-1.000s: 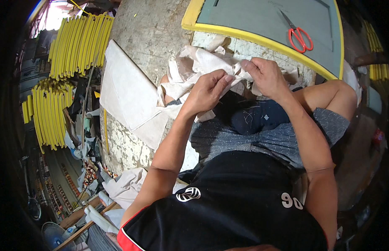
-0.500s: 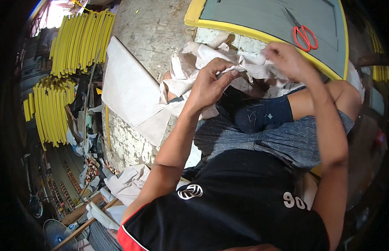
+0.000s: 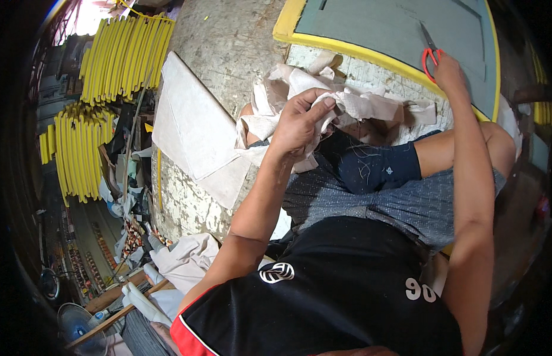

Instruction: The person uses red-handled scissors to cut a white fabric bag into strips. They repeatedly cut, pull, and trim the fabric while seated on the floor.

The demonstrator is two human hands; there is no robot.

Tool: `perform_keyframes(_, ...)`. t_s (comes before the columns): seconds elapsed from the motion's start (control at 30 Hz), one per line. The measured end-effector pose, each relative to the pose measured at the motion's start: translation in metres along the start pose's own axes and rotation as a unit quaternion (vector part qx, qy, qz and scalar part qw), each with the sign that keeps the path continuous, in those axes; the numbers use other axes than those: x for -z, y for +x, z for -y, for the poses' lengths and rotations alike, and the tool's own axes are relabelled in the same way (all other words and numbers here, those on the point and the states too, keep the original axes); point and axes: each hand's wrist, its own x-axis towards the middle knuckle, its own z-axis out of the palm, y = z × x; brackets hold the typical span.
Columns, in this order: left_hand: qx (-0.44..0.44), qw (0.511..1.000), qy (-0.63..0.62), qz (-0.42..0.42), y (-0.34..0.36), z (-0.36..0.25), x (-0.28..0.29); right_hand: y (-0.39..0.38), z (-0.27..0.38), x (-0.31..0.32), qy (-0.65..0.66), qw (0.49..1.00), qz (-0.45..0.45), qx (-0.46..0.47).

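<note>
My left hand (image 3: 304,121) pinches a bunched piece of off-white cloth (image 3: 371,105) between thumb and fingers, above my lap. Loose folds of the cloth spread over my leg and the worktop behind it. At the right, my right hand (image 3: 451,74) has its fingers closed at the red handles of a pair of scissors (image 3: 429,54). The blades point away from me, over a grey-blue panel (image 3: 377,35) with a yellow border. Part of the handles is hidden behind the fingers. Thin loose threads lie on my dark shorts (image 3: 371,163).
A flat, folded off-white cloth (image 3: 195,124) lies on the worn worktop (image 3: 222,41) to the left. Beyond the edge hang bundles of yellow strips (image 3: 127,59). A fan (image 3: 80,329) and heaped fabric (image 3: 187,261) are at the lower left.
My right hand has left the cloth and moved right onto the scissors' handles, and the scissors have shifted slightly. My left hand keeps its pinch on the cloth.
</note>
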Motion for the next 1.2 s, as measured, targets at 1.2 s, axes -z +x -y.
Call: perform_keyframes(1.2,-0.035,0.999,-0.024,0.012,-0.008,-0.013,-0.006,-0.281,0.099,0.066,0.585,0.714,0.367,0.114)
